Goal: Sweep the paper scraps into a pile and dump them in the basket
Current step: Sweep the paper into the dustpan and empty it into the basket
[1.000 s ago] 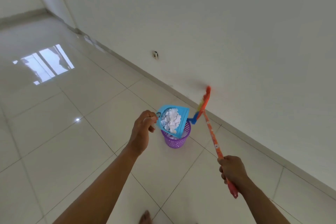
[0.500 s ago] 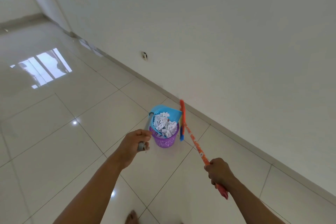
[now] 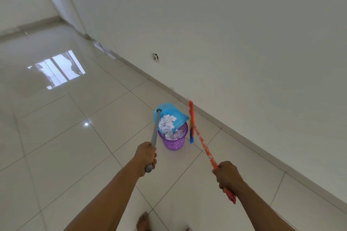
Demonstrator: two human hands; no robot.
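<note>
**Dustpan tipped over the purple basket**

White paper scraps [image 3: 167, 123] are heaped in the blue dustpan [image 3: 170, 108], and the pan sits tilted right over the mouth of the purple perforated basket [image 3: 174, 143], with more white scraps showing inside the rim. The basket stands on the glossy tiled floor [image 3: 75, 146], near the foot of the white wall [image 3: 244, 43].

The left hand [image 3: 145, 156] has its fingers wrapped tightly round the lower end of the dustpan's long grey handle [image 3: 155, 131], which slants up to the pan. The right hand [image 3: 227, 175] is closed in a fist round the orange broom stick [image 3: 203, 146], near its pink end. The broom head [image 3: 191, 122], orange with blue bristles, hangs just beside the basket on its right; whether it touches is hard to tell.

A wall socket [image 3: 155, 57] sits low on the wall beyond, and a bare foot [image 3: 142, 221] shows at the bottom edge.
</note>
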